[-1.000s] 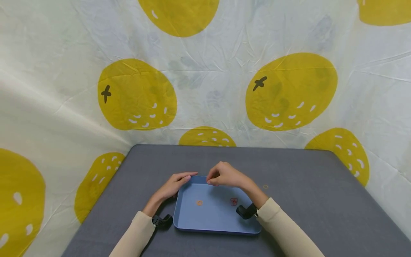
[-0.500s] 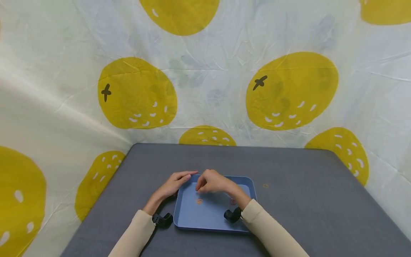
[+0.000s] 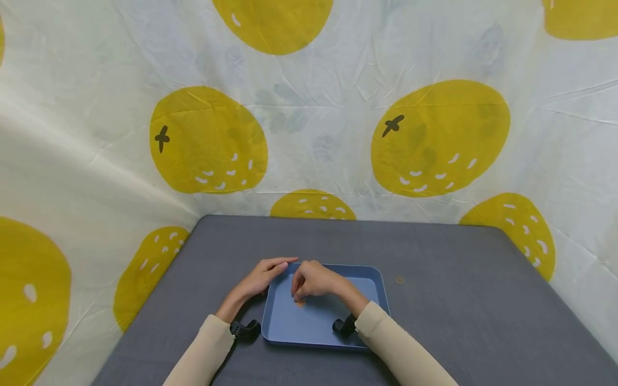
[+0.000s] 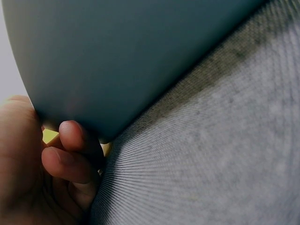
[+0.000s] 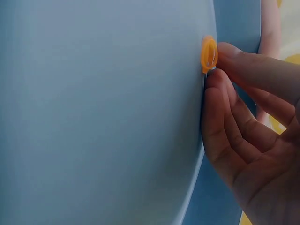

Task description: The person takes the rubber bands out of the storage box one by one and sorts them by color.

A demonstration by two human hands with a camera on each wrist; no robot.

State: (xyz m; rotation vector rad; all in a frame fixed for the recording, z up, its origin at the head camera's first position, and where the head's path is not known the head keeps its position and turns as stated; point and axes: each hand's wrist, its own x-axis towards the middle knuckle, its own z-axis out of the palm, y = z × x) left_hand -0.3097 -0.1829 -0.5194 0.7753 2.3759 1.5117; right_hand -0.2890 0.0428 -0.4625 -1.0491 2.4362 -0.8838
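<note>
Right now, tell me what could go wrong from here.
Possibly three things. The orange band at the right grip is small and could slip away. The left grip holds the blue tray at one corner, so a bump might swivel it. The lone band outside, on the gray table, could be overlooked.

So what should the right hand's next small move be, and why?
I'd probably part the fingertips slightly and lift the right hand clear: they are right at the orange loops, low over the blue tray, so anything pinched there could be let go safely. Whether they pinch a loop is unclear. The left hand is at the tray's far-left corner.
</note>
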